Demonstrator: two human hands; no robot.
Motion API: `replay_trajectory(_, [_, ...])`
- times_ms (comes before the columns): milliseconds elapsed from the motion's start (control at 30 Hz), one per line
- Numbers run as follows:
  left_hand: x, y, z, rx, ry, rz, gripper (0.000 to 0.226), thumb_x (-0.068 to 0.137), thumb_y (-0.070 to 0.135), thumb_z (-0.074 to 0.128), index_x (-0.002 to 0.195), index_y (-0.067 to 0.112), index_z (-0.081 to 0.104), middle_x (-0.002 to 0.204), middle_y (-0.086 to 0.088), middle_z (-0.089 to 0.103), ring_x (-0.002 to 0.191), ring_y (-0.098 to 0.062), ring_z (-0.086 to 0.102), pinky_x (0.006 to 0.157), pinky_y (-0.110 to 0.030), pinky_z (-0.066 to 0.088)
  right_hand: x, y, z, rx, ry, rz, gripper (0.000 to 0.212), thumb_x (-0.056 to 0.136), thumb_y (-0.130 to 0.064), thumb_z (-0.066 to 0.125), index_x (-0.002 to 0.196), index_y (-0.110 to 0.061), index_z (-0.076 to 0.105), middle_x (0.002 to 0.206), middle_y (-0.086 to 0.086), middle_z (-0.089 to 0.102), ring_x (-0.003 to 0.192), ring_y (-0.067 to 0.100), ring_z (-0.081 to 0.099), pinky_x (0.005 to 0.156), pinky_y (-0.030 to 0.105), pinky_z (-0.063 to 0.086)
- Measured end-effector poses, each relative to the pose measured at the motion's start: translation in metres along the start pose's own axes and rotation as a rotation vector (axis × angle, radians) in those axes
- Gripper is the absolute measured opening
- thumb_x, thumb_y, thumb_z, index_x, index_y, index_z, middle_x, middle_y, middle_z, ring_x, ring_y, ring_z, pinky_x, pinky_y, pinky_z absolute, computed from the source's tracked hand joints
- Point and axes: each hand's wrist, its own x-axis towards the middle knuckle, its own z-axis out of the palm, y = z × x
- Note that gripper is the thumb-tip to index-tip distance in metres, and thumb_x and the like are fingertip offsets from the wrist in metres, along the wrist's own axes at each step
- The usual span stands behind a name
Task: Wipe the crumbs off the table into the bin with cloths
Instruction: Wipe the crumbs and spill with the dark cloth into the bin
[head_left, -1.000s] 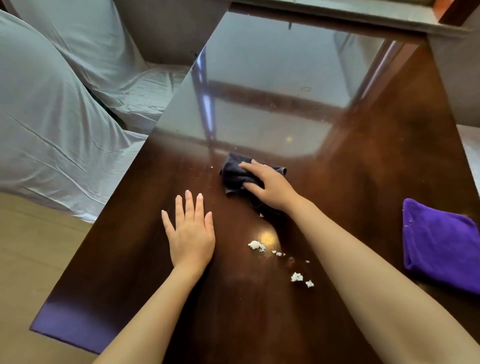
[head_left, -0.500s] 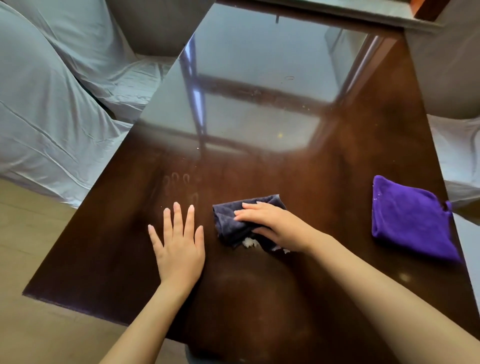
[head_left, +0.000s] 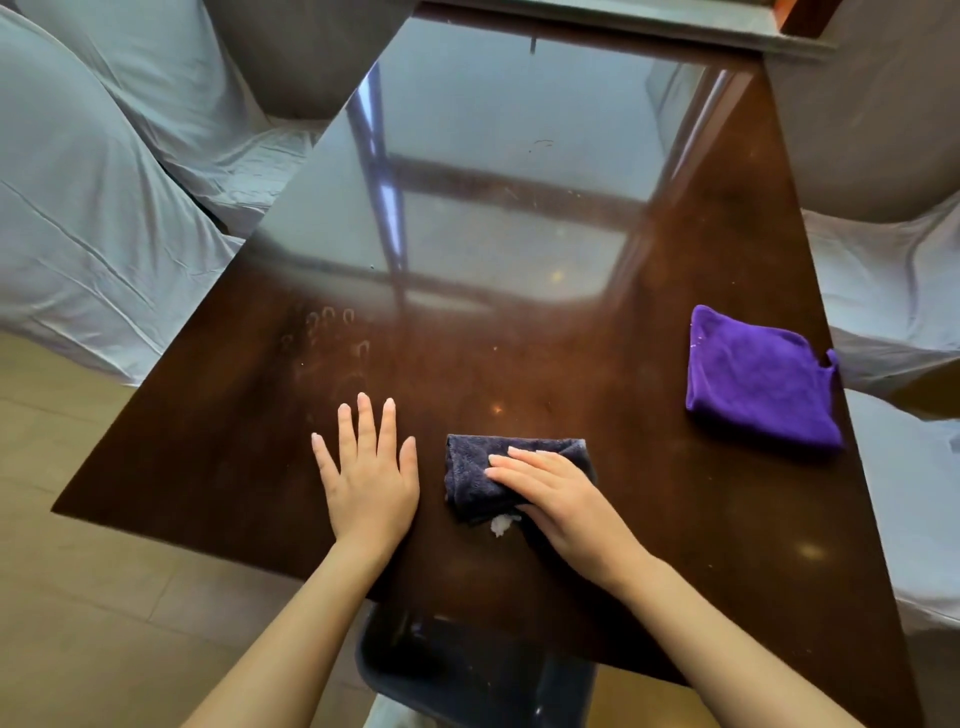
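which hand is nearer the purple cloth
Right. The right hand presses the dark cloth mid-table, with bare table between it and the purple cloth. The left hand lies flat farther left, beyond the dark cloth.

Daylight from beyond the far end floods the glossy dark brown wooden counter (head_left: 649, 493), whose far half mirrors a pale window frame in strong glare. The near half is dimmer, with small bright specks of reflected light. Shadows under both hands are soft and short. The wide lens bends the counter's edges outward. Focus is fairly sharp centrally, softer toward the corners
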Motion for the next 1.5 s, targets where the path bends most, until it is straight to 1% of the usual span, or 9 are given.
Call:
replay_trajectory(167, [0.000, 0.000, 0.001, -0.014, 0.002, -0.007, 0.055, 0.094, 0.043, 0.024, 0.145, 0.024, 0.013, 0.157, -0.005, 0.012, 0.145, -0.025, 0.005, 0.115, -0.053, 0.001, -0.001, -0.009, -0.016, 0.256, 0.306, 0.173, 0.038, 0.085, 0.004, 0.058, 0.119, -0.012, 0.059, 0.120, 0.002, 0.062, 0.115, 0.017, 0.055, 0.103, 0.023, 0.037])
replay_trajectory(267, [0.000, 0.000, 0.001, -0.025, 0.013, -0.008, 0.055, 0.094, 0.044, 0.022, 0.145, 0.025, 0.013, 0.158, -0.004, 0.011, 0.146, -0.024, 0.003, 0.115, -0.053, 0.000, 0.004, -0.003, -0.037, 0.265, 0.396, 0.242, 0.037, 0.086, 0.001, 0.058, 0.119, -0.014, 0.058, 0.115, -0.002, 0.061, 0.109, 0.012, 0.056, 0.099, 0.019, 0.038])
replay_trajectory(433, [0.000, 0.000, 0.002, -0.026, 0.022, -0.002, 0.055, 0.094, 0.044, 0.022, 0.145, 0.024, 0.015, 0.157, -0.005, 0.012, 0.145, -0.025, 0.004, 0.115, -0.054, 0.000, -0.013, 0.005, -0.040, 0.176, 0.346, 0.297, 0.039, 0.086, 0.000, 0.058, 0.122, -0.014, 0.057, 0.116, -0.007, 0.058, 0.112, 0.013, 0.054, 0.100, 0.020, 0.036])
replay_trajectory(500, [0.000, 0.000, 0.001, -0.028, 0.022, 0.001, 0.055, 0.094, 0.044, 0.021, 0.145, 0.024, 0.014, 0.157, -0.005, 0.012, 0.145, -0.025, 0.004, 0.115, -0.054, 0.000, -0.020, -0.001, -0.022, 0.183, 0.291, 0.300, 0.037, 0.085, 0.001, 0.060, 0.120, -0.011, 0.060, 0.120, -0.001, 0.059, 0.117, 0.021, 0.054, 0.106, 0.027, 0.035])
replay_trajectory(600, [0.000, 0.000, 0.001, -0.036, 0.026, 0.010, 0.055, 0.094, 0.043, 0.022, 0.145, 0.024, 0.015, 0.158, -0.006, 0.011, 0.145, -0.025, 0.003, 0.115, -0.054, -0.001, -0.028, -0.014, 0.006, 0.151, 0.250, 0.322, 0.039, 0.086, -0.007, 0.062, 0.122, -0.019, 0.059, 0.127, 0.002, 0.059, 0.125, 0.019, 0.047, 0.110, 0.038, 0.034])
replay_trajectory(767, [0.000, -0.002, 0.001, -0.056, 0.012, 0.031, 0.055, 0.095, 0.042, 0.022, 0.146, 0.023, 0.012, 0.158, -0.007, 0.008, 0.145, -0.025, -0.001, 0.114, -0.054, -0.003, -0.042, -0.039, 0.034, 0.135, 0.265, 0.342, 0.040, 0.088, -0.015, 0.060, 0.124, -0.031, 0.055, 0.130, -0.007, 0.055, 0.128, 0.012, 0.040, 0.109, 0.031, 0.027])
replay_trajectory(1033, [-0.018, -0.015, -0.005, -0.085, -0.064, 0.203, 0.054, 0.096, 0.041, 0.023, 0.145, 0.024, 0.012, 0.158, -0.005, 0.006, 0.145, -0.022, -0.003, 0.114, -0.052, -0.007, -0.069, -0.075, 0.055, 0.066, 0.287, 0.335, 0.040, 0.086, -0.012, 0.063, 0.123, -0.026, 0.058, 0.127, -0.003, 0.058, 0.125, 0.014, 0.043, 0.105, 0.030, 0.027])
replay_trajectory(1233, [-0.038, -0.021, -0.004, -0.090, -0.047, 0.257, 0.053, 0.096, 0.042, 0.024, 0.145, 0.024, 0.015, 0.158, -0.006, 0.008, 0.146, -0.023, -0.002, 0.115, -0.049, -0.007, -0.094, -0.106, 0.078, -0.010, 0.339, 0.309, 0.040, 0.085, -0.012, 0.064, 0.123, -0.023, 0.058, 0.124, -0.006, 0.062, 0.114, 0.011, 0.049, 0.098, 0.029, 0.037])
replay_trajectory(1500, [-0.042, -0.026, -0.002, -0.109, -0.033, 0.300, 0.053, 0.096, 0.041, 0.025, 0.145, 0.021, 0.019, 0.157, -0.008, 0.011, 0.146, -0.024, 0.001, 0.115, -0.050, -0.007, -0.117, -0.126, 0.098, 0.023, 0.379, 0.323, 0.040, 0.084, -0.009, 0.063, 0.122, -0.023, 0.058, 0.124, -0.011, 0.061, 0.108, 0.006, 0.047, 0.096, 0.021, 0.032])
